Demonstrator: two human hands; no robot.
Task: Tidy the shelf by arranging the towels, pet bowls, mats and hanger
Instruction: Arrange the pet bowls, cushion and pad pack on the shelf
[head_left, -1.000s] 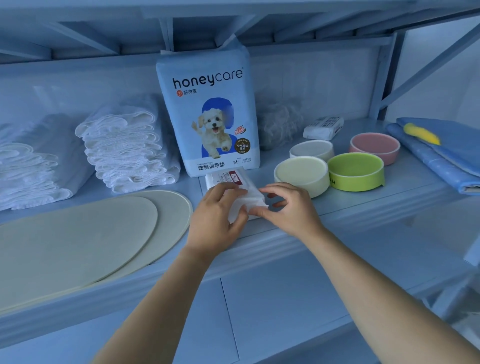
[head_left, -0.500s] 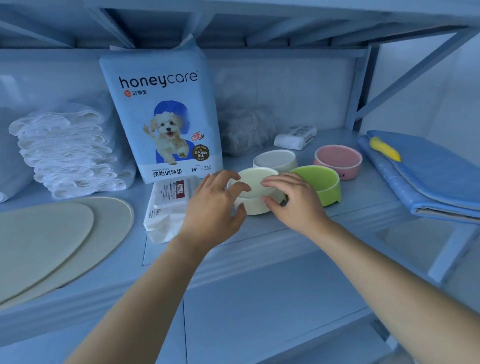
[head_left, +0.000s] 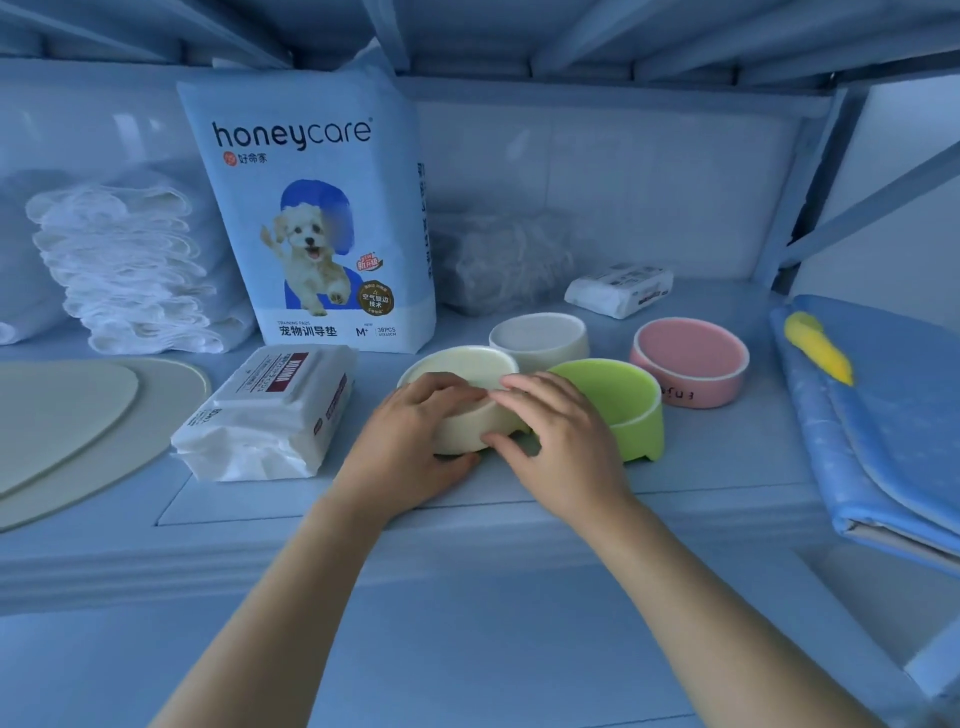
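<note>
Switching targets, head view: both hands are off the wipes pack (head_left: 270, 415), and left hand (head_left: 415, 436) and right hand (head_left: 561, 441) now clasp the cream bowl (head_left: 457, 366) by its near rim. Bowl-sorting begins, I'd say. It sits upright on the shelf (head_left: 519, 509), mouth up, round with no long axis, just beside the green bowl (head_left: 618, 405).

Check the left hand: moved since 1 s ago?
Yes. The left hand shifted right, off the wipes pack in front of the honeycare bag, and now grips the cream bowl.
</note>
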